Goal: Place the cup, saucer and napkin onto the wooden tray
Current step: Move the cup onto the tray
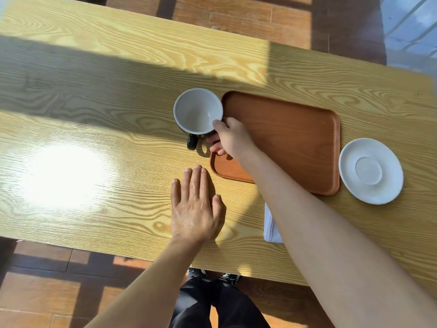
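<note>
Cup [198, 111] (ceramic, likely fragile, glaze slippery) was gripped at its side by right hand [230, 137]; left hand [195, 207] lay flat, empty.

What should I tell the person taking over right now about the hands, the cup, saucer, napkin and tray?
Right hand: closed on the dark, white-lined ceramic cup near its handle, just off the left edge of the brown rectangular wooden tray; whether it is lifted I cannot tell.
Left hand: flat on the light wooden table, holding nothing.
Round white saucer: on the table, right of the tray.
White folded napkin: on the table near the tray's front edge, partly hidden by the right forearm.
Done: nothing is on the tray.
Left: cup, saucer and napkin onto the tray.
</note>
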